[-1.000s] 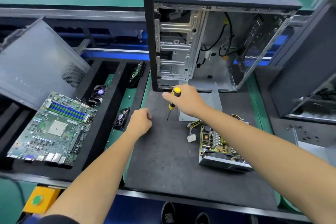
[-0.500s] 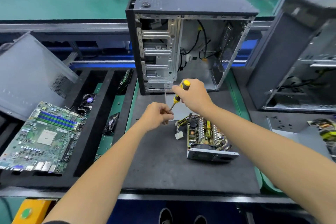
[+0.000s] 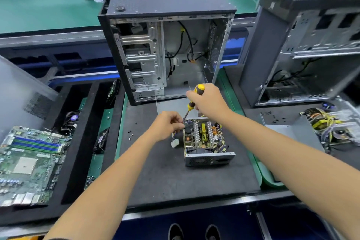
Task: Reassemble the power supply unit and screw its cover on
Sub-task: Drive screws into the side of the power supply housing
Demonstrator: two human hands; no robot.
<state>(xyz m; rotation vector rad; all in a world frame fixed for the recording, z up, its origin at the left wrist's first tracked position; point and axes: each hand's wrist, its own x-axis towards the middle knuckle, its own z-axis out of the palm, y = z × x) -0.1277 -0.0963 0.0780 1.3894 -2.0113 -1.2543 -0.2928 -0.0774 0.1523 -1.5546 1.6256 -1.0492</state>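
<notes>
My right hand (image 3: pixel 209 101) gripped the yellow-and-black-handled screwdriver (image 3: pixel 192 101), its shaft angled down to the far left corner of the open grey metal power supply unit (image 3: pixel 204 142), which sat on the dark foam mat (image 3: pixel 155 171) of the worktop. My left hand (image 3: pixel 167 125) had its fingers (image 3: pixel 178 122) curled at the shaft's tip; whether they pinched a screw could not be told. The flat grey metal cover (image 3: pixel 171 106) lay behind the unit, before the open black computer case (image 3: pixel 167 45).
</notes>
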